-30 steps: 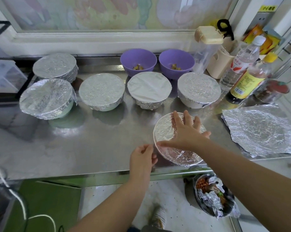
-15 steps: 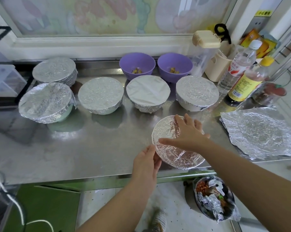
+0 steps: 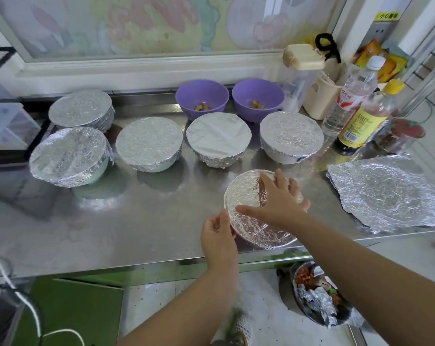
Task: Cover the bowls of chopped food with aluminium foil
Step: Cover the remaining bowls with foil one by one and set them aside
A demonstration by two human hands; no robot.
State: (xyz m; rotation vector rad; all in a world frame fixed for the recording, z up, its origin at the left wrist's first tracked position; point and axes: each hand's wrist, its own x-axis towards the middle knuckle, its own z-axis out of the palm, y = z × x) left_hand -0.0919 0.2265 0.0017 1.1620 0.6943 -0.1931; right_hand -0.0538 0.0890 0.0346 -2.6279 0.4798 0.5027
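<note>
The steel desk [image 3: 111,221] is smooth and glossy and mirrors the bowls dimly. The near bowl [image 3: 246,196] sits close to the desk's front edge, right of centre. Its round mouth is sealed under crinkled, shiny foil [image 3: 241,211], taut across the top and pleated down the side. The right hand [image 3: 278,203] lies flat on the foil top, fingers straight and spread. The left hand [image 3: 219,233] curls round the near bowl's left rim, thumb and fingers holding the foil against the wall.

Behind stand five covered bowls [image 3: 149,143], all round and foil-capped, one cap smoother and duller than the rest. Two purple bowls [image 3: 202,96] stand uncovered at the back, each holding a little chopped food. A creased loose foil sheet [image 3: 386,193] lies flat at the right, bearing a round imprint.
</note>
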